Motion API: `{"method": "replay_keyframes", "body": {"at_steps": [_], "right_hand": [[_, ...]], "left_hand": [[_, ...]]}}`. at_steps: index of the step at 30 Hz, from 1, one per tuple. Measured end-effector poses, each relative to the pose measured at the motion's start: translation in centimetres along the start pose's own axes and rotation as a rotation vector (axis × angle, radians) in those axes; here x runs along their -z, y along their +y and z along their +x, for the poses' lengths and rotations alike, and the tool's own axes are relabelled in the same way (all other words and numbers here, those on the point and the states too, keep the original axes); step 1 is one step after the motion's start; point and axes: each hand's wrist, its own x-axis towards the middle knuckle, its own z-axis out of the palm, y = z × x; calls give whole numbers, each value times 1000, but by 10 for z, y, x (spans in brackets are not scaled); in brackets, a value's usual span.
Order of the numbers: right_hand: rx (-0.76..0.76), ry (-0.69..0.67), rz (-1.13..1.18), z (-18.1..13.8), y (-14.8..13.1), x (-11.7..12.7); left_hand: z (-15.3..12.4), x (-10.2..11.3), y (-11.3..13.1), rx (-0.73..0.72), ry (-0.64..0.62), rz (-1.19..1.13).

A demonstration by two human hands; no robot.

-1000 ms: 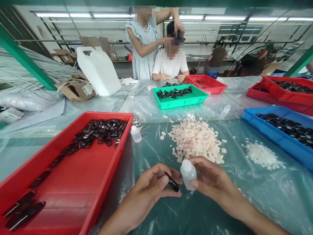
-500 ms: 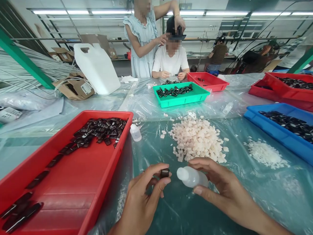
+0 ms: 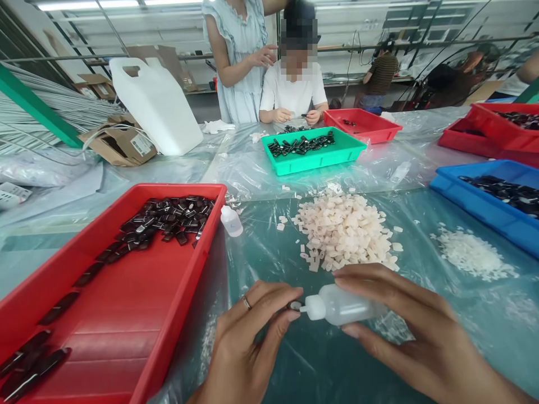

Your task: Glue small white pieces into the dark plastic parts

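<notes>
Between thumb and fingertips, my left hand (image 3: 252, 336) pinches a small dark glossy piece (image 3: 293, 306), mostly covered by the fingers, with a pale oval on its end. My right hand (image 3: 415, 322) holds a translucent plastic squeeze bottle (image 3: 347, 306) lying sideways. Its narrow nozzle points left and meets the end of the dark piece, or comes very close to it. Just beyond both hands lies a heap of cream-coloured flat bits (image 3: 343, 227). A second small squeeze bottle (image 3: 231, 221) stands tilted beside the red tray.
The long red tray (image 3: 168, 331) at left holds many dark pieces (image 3: 168, 221). A green tray (image 3: 320, 161), a blue tray (image 3: 488, 207) and more red trays (image 3: 362, 129) stand farther off. White granules (image 3: 471, 252) lie right. A white jug (image 3: 155, 106) stands back left; co-workers (image 3: 295, 90) are across the table.
The squeeze bottle has turned more level, and its nozzle has come to the dark piece. My left hand has rotated, so the piece's end faces the bottle. The camera view has tilted down slightly.
</notes>
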Motion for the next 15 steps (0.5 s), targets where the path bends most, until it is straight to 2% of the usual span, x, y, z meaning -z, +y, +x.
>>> {"method": "replay_keyframes", "body": {"at_steps": [5,12,15], "right_hand": [[108,25,-126,-4,-5,8],[52,118,-231,-20,-9,6],[46,141,-158,-25,-10,6]], "left_hand": [[1,2,-1,-86,16,66],[3,2,1,-120,17,122],[2,2,2,-97,20,147]]}}
